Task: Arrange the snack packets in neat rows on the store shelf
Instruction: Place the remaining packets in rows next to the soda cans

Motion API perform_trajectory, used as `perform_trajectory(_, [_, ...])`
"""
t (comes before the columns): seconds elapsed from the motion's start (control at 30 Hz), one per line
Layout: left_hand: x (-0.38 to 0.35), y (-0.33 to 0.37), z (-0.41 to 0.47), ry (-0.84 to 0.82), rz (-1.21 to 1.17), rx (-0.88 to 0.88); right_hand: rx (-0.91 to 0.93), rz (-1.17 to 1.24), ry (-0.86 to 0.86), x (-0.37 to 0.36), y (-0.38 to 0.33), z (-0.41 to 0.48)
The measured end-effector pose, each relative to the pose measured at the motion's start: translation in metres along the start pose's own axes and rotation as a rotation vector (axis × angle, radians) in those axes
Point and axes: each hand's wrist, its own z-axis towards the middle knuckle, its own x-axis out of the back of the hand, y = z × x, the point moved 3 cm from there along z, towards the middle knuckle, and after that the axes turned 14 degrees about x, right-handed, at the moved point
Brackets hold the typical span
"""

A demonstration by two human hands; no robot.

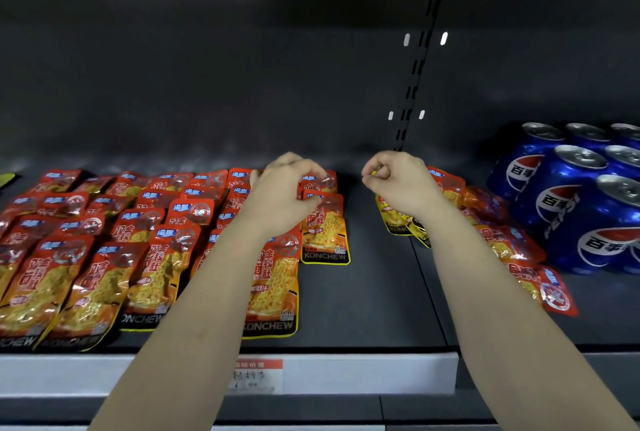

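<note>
Dark shelf, open gap mid-shelf, left hand gripping red packet, right hand pinching yellow-edged packet

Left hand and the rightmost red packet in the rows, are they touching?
Touching. The head view shows the left hand with its fingertips curled onto the top edge of the packet, no gap between them.

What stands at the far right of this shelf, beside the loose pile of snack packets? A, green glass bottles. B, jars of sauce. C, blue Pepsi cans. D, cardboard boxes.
C: blue Pepsi cans stand at the right end of the shelf, just beyond the loose snack packets.
</note>
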Motion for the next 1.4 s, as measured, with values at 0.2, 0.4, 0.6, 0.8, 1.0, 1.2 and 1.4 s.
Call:
perform_trajectory(0.2, [0.007,0.015,-0.001,-0.008,-0.142,-0.032,-0.04,0.062,0.064,0.013,0.001,0.001])
perform_trajectory(0.4, [0.004,0.037,0.003,-0.091,-0.105,-0.042,-0.05,0.066,0.051,0.034,0.002,0.001])
perform_trajectory(0.6, [-0.018,0.059,0.004,-0.194,-0.114,0.049,-0.077,0.011,0.041,0.047,0.016,-0.009])
perform_trajectory(0.8, [-0.038,0.074,0.008,-0.229,-0.066,0.072,-0.082,0.06,0.134,0.05,0.027,-0.022])
perform_trajectory(1.0, [-0.054,0.074,0.005,-0.196,-0.095,0.075,-0.085,0.068,0.132,0.049,0.034,-0.026])
perform_trajectory(1.2, [-0.066,0.071,0.008,-0.211,-0.159,0.098,-0.077,0.075,0.122,0.047,0.034,-0.026])
perform_trajectory(1.4, [-0.056,0.068,0.006,-0.065,-0.415,0.18,-0.074,0.073,0.125,0.047,0.033,-0.026])
